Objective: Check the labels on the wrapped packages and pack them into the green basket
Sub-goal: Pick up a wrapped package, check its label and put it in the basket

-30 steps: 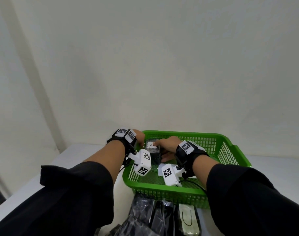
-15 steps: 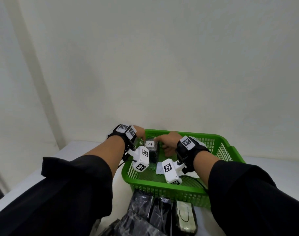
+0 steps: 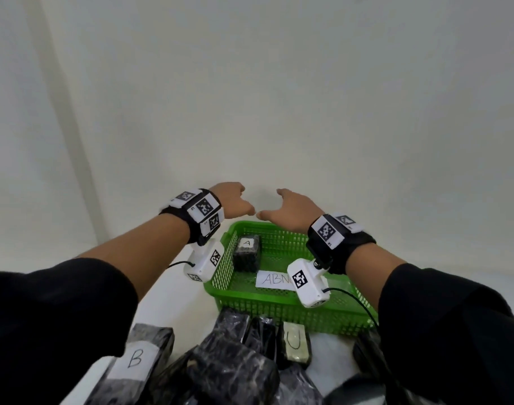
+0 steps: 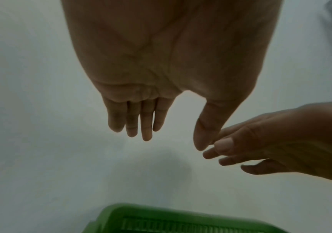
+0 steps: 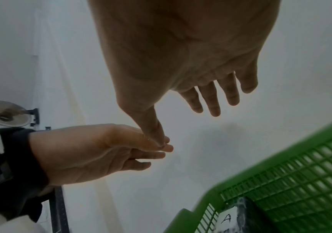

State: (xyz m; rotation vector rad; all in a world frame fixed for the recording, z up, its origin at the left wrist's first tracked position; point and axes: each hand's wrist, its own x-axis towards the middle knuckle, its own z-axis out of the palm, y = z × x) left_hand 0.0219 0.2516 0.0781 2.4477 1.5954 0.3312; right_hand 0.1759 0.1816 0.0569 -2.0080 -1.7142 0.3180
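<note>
The green basket [image 3: 282, 299] stands on the white table. Inside it, at the far left corner, stands a black wrapped package labelled A [image 3: 247, 255], also seen in the right wrist view [image 5: 233, 220]. A white paper marked ABN [image 3: 272, 279] lies on the basket floor. My left hand [image 3: 235, 201] and right hand [image 3: 288, 209] hover empty above the basket's far rim, fingers straight, thumbs nearly touching. In front of the basket lie several black wrapped packages, one labelled B [image 3: 133, 363], one labelled U [image 3: 293, 342].
A plain white wall rises just behind the basket. The wrapped packages [image 3: 235, 369] crowd the near edge of the table. White tabletop shows to the left of the basket [image 3: 174, 299]. A dark frame and a round fitting [image 5: 5, 113] show at the left of the right wrist view.
Both hands have let go of package A, which now stands in the basket's far left corner. They have risen out of the basket with fingers spread.
</note>
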